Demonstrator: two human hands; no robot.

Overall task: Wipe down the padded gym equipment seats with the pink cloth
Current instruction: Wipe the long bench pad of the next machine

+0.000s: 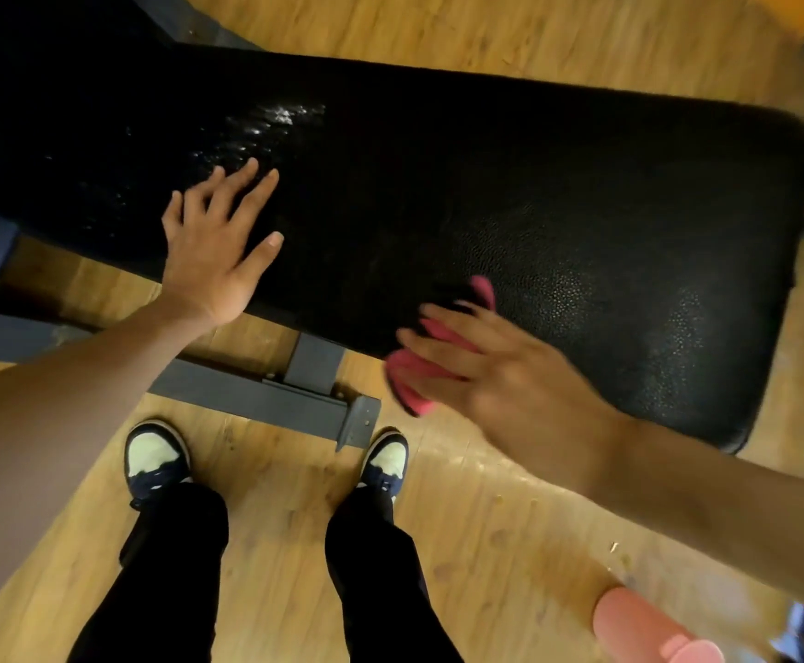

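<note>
Wiping is under way on the black padded seat (557, 184), judged from how the hands lie. The right hand (500, 375) presses the pink cloth (419, 370) against the seat's near edge, fingers spread flat over the fabric; the grip is therefore wide, with no curl round the cloth visible. The left hand (213, 246) rests palm-down on the same seat, farther along its length from the cloth, fingers straight and spread, holding nothing.

Progress: a patch of bright specks beyond the left hand suggests moisture or wear; which one cannot be told. Whether the remaining surface has been wiped cannot be judged. Other seats named in the task are not in view, so they probably remain.

Visibility limits: the right hand and cloth are blurred, so the cloth's fold is unclear. The seat's far-left portion is dark and cut off. A pink cylindrical object (648, 629) on the wooden floor (510, 543), below the seat's right end, is partly cropped and unidentified.
</note>
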